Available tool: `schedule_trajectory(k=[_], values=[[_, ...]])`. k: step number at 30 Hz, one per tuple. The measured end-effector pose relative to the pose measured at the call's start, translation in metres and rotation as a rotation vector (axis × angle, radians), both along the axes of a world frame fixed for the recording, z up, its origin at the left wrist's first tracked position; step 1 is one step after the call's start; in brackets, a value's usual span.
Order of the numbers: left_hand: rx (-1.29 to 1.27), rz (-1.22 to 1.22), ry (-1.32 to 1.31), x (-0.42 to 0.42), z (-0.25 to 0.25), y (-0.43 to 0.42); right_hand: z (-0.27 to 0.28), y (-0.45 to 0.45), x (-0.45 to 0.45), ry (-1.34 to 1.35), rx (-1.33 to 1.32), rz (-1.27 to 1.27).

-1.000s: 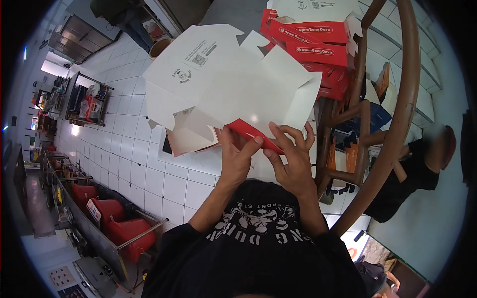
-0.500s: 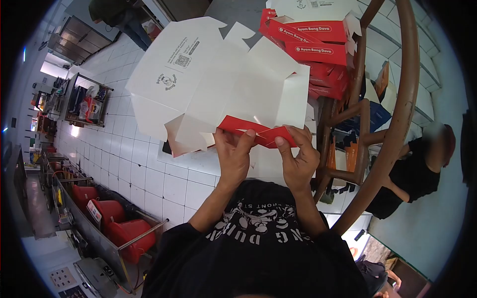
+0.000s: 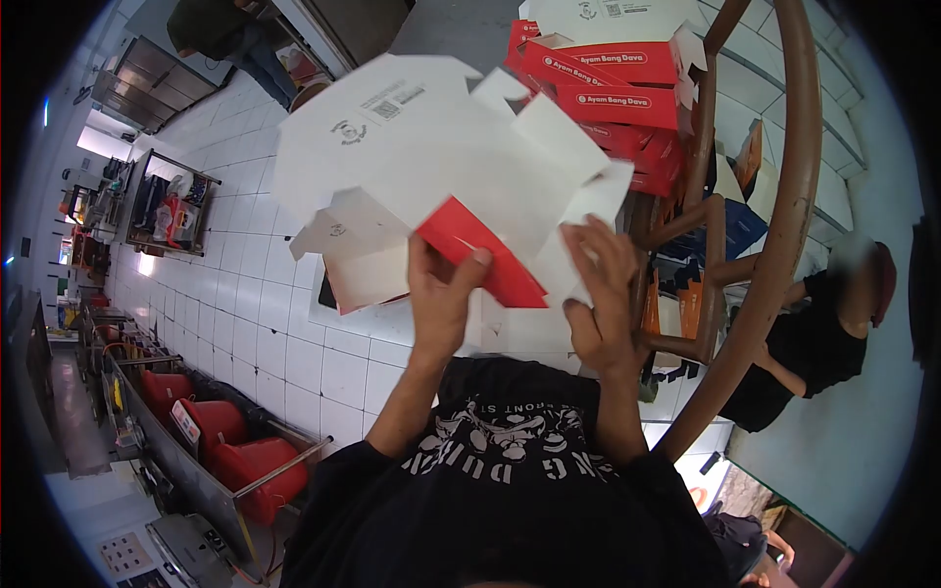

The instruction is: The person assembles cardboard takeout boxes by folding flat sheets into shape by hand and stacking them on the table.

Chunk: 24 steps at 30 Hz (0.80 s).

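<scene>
A partly folded food box point(image 3: 461, 147), white inside with red outer faces, spreads out in front of me, printed with a logo and a QR code. My left hand point(image 3: 441, 294) pinches its red front flap point(image 3: 480, 250), thumb on the near face. That flap slants down toward the right. Over by the box's right side flap point(image 3: 603, 196), my right hand point(image 3: 600, 294) has its fingers apart and grips nothing. Whether its fingertips touch the cardboard I cannot tell. Part of the box's underside is hidden.
Red folded boxes point(image 3: 627, 108) are stacked at the back right, beside a brown curved metal frame point(image 3: 799, 196). A person in black point(image 3: 809, 343) is at the right, another person point(image 3: 235, 49) at the far left. Red containers point(image 3: 255, 475) sit in a counter at lower left.
My right hand has let go of the red flap and moved slightly right, its fingers spreading. The box has turned, and its red flap now slants instead of lying nearly level.
</scene>
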<state>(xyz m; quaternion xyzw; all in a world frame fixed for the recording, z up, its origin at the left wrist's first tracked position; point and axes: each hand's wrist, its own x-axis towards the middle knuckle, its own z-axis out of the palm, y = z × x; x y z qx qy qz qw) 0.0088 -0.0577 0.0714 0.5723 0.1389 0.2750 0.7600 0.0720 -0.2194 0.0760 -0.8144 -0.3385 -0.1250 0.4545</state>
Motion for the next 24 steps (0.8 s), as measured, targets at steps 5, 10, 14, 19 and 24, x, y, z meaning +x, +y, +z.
schedule_trajectory(k=[5,10,14,19,24], values=[[-0.091,-0.210,-0.074,0.000,0.008,0.015,-0.003,-0.022,0.014,0.157,-0.183,-0.044],[0.716,-0.279,-0.075,0.002,-0.011,-0.016,0.018,-0.016,0.000,0.905,0.550,0.176],[0.651,-0.268,-0.066,0.002,-0.012,-0.029,0.021,-0.020,-0.004,1.002,0.648,0.477],[0.858,-0.117,-0.158,0.002,-0.004,-0.036,0.015,-0.019,-0.012,1.051,0.738,0.529],[0.763,0.000,-0.215,0.004,-0.006,-0.036,0.010,-0.005,-0.016,1.031,0.840,0.484]])
